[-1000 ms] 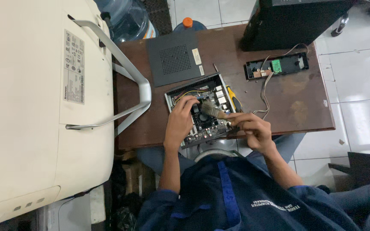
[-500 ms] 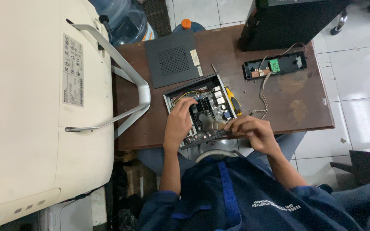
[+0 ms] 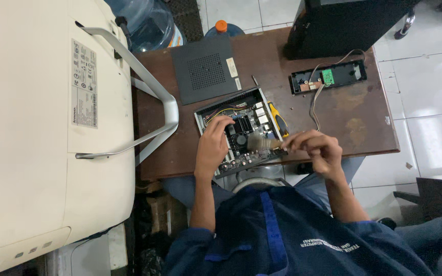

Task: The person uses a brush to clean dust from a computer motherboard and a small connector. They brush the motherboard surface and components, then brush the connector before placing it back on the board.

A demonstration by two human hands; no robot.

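Brush (image 3: 261,142) between right fingers (image 3: 296,143), over circuit board (image 3: 241,135)

The left hand (image 3: 212,146) rests on the open computer case (image 3: 239,131) while the right hand (image 3: 317,150) holds a brush (image 3: 263,143) over it.

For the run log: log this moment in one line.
left hand: resting on open computer case | right hand: holding brush over board

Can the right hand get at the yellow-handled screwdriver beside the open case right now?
Probably not without letting go: the right hand is shut on a brush. The screwdriver lies uncovered just beyond it, beside the case.
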